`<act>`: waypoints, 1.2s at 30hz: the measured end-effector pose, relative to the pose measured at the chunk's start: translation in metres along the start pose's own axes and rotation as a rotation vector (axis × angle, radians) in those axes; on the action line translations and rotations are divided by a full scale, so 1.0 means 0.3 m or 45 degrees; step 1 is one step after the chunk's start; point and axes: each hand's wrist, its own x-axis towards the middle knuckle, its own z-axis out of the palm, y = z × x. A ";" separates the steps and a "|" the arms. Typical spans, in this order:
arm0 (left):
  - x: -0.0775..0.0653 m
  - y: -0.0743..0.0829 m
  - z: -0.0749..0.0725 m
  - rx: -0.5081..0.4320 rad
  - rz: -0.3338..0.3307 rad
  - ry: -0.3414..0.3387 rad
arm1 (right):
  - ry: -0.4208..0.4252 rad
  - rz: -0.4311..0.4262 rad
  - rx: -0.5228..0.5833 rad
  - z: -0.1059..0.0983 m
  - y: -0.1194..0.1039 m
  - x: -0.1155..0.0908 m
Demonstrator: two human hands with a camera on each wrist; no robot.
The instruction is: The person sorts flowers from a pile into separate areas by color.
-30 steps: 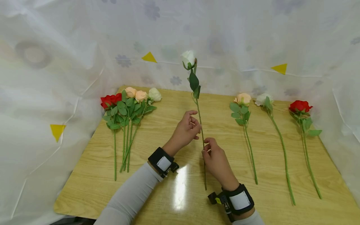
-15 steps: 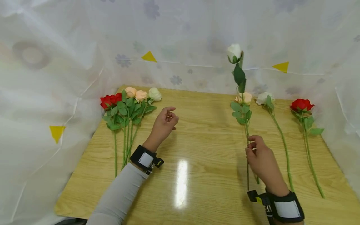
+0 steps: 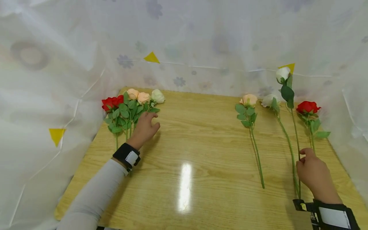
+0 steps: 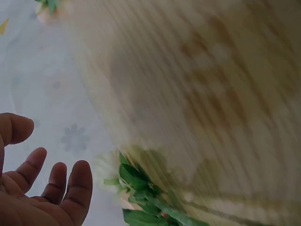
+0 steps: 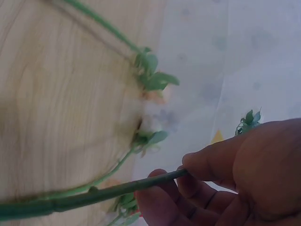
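Note:
My right hand [image 3: 314, 174] pinches the green stem [image 5: 117, 189] of a white rose [image 3: 283, 74] between thumb and fingers. The rose stands raised above the table, between another white rose [image 3: 268, 101] and a red rose [image 3: 308, 108] lying there. A peach rose [image 3: 249, 100] lies farther left. Over the bunch at the table's left side is my left hand [image 3: 145, 128], its fingers loosely bent and holding nothing. That bunch has red roses [image 3: 112, 103], peach roses [image 3: 143, 97] and a white rose [image 3: 157, 96]. The left hand hides part of its stems.
The wooden table [image 3: 201, 143] has its back edge against a pale, flower-patterned curtain [image 3: 201, 38]. A string with yellow pennants [image 3: 151, 57] runs along the curtain. Light reflects off the tabletop near its front.
My right hand has carried the white rose rightward, past the lying peach rose. My left hand has come away from the stem and moved left to the bunch.

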 end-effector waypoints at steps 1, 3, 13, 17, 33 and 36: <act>-0.011 -0.013 -0.009 0.020 -0.010 -0.003 | -0.010 -0.005 -0.014 0.001 0.021 0.002; -0.034 -0.036 -0.023 0.053 -0.028 -0.019 | -0.034 -0.007 -0.029 0.004 0.059 0.010; -0.107 -0.051 -0.102 0.249 -0.147 -0.184 | -0.313 0.149 -0.095 0.023 0.183 0.074; -0.112 -0.042 -0.125 0.371 -0.221 -0.310 | -0.382 0.144 -0.128 0.032 0.206 0.078; -0.084 -0.086 -0.163 0.518 -0.325 -0.432 | -0.580 0.198 -0.025 0.039 0.233 0.094; -0.079 -0.092 -0.159 0.535 -0.322 -0.426 | -0.571 0.191 -0.022 0.042 0.235 0.092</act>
